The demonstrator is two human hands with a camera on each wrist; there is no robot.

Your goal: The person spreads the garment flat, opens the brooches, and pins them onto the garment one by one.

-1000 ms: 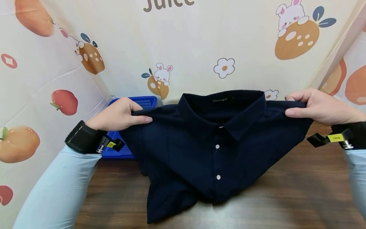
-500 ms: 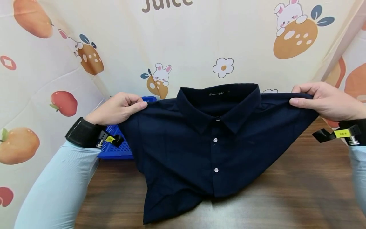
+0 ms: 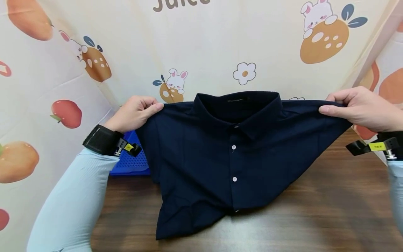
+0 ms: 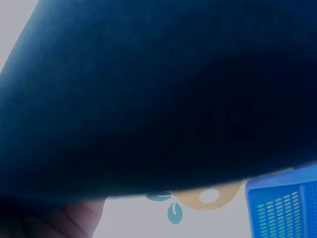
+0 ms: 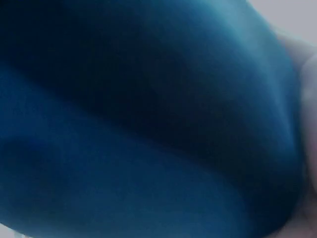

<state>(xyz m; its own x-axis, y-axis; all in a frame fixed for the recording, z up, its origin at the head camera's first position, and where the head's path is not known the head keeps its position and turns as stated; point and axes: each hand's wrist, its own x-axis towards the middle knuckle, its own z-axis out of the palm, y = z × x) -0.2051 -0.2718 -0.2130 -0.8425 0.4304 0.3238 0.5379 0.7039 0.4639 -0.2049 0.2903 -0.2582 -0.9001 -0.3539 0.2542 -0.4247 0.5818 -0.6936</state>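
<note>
A dark navy button-up shirt (image 3: 201, 150) with a pointed collar and white buttons hangs spread between both hands, collar up and front toward me. My left hand (image 3: 135, 110) pinches it at the shoulder on the left, thumb on the near side. At the opposite shoulder my right hand (image 3: 362, 108) grips the cloth between thumb and curled fingers. The lower part of the shirt droops in folds close over the table. Blurred navy cloth fills most of both wrist views, with part of the left hand (image 4: 74, 220) showing at the bottom left.
Behind the shirt's left side stands a blue plastic basket (image 3: 130, 164) with slotted walls, partly hidden. The brown wood-grain table (image 3: 315, 206) spreads beneath. A cream curtain (image 3: 214, 42) printed with rabbits and fruit closes off the back and sides.
Both hands have risen a little, lifting the shirt slightly and drawing its shoulder line straighter. The left thumb now lies on the shirt's top edge instead of lower on its front.
</note>
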